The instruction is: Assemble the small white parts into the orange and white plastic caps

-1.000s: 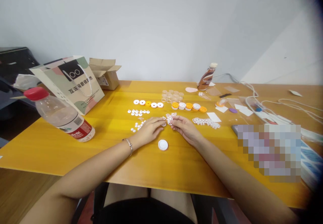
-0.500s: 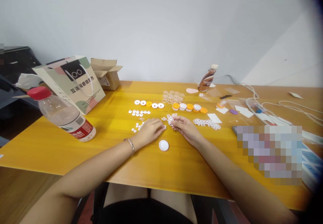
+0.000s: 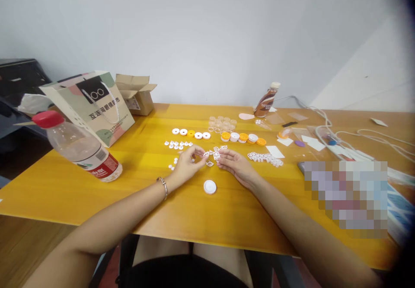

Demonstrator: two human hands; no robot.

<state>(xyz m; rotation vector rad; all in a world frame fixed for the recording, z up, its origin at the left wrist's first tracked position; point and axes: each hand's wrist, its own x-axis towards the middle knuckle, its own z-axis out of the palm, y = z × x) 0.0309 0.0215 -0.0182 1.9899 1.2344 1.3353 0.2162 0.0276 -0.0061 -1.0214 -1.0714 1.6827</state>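
My left hand (image 3: pixel 189 164) pinches a small white openwork piece (image 3: pixel 206 155) between thumb and fingers. Facing it, my right hand (image 3: pixel 236 165) has its fingertips closed on another white openwork piece (image 3: pixel 216 155). The two pieces are close together, and more such pieces lie just behind and below them, one loose piece (image 3: pixel 209 164) among them. A round white disc (image 3: pixel 210 187) rests on the table nearer to my body. Small white pegged parts (image 3: pixel 176 144) and little white caps (image 3: pixel 170 167) sit left of my left hand.
Behind my hands are white and yellow rings (image 3: pixel 191 133), clear rings (image 3: pixel 222 124) and orange and white cups (image 3: pixel 243 138). White openwork pieces (image 3: pixel 266 158) lie right. A red-capped bottle (image 3: pixel 84 149), paper bag (image 3: pixel 94 110) and box (image 3: pixel 139 100) stand left; a brown bottle (image 3: pixel 266 101) stands at the back.
My left hand has lifted slightly and turned, and a white piece now shows in its fingertips. My right hand has shifted slightly, its piece now more visible.
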